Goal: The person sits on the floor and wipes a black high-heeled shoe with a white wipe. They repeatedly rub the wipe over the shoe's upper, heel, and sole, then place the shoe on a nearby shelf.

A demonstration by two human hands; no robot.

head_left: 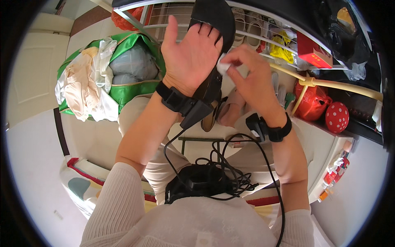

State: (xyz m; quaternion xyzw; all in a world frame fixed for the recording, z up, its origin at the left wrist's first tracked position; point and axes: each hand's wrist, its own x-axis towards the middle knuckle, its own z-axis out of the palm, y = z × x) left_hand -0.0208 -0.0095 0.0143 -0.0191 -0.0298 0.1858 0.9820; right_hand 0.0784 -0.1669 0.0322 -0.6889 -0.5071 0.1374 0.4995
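My left hand (pixel 190 61) lies palm up with the thumb spread, its fingertips tucked inside the toe of a black shoe (pixel 218 22). The shoe hangs on these fingers, and its heel end runs down behind my palm and wrist. In a pinch, my right hand (pixel 255 74) holds a small white wipe (pixel 223 67) against the shoe's right edge; part of the wipe is hidden by the fingers. Below the hands another dark shoe with a tan inside (pixel 209 121) is partly covered by my left wrist strap.
A metal shoe rack (pixel 160 25) with pale shoes (pixel 254 31) stands ahead. At left is a green bag (pixel 131 96) stuffed with clothes. A yellow rail (pixel 345 87), red bag (pixel 312 103) and dotted red ball (pixel 337 117) are at right. Loose black cable (pixel 240 179) lies over my lap.
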